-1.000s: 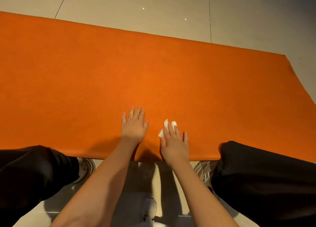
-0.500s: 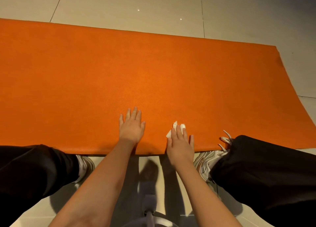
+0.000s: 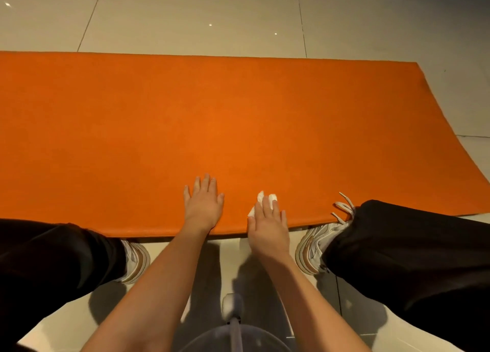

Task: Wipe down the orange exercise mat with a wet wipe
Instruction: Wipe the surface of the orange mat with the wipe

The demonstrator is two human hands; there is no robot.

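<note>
The orange exercise mat (image 3: pixel 238 129) lies flat across the tiled floor, its right end in view and its left end cut off by the frame. My left hand (image 3: pixel 202 204) rests palm down on the mat near its front edge, fingers slightly apart, holding nothing. My right hand (image 3: pixel 267 225) lies at the front edge, pressing a white wet wipe (image 3: pixel 266 200) onto the mat. The wipe shows only past my fingertips and at the thumb side; the rest is under my hand.
Pale floor tiles (image 3: pixel 185 14) surround the mat. My knees in black trousers (image 3: pixel 403 253) and white shoes (image 3: pixel 315 248) flank my arms at the mat's front edge. A grey rounded object (image 3: pixel 233 325) sits at the bottom centre.
My right hand with the wipe has slid back toward the mat's front edge. The view has tilted, so more floor shows beyond the mat. My left hand stays flat.
</note>
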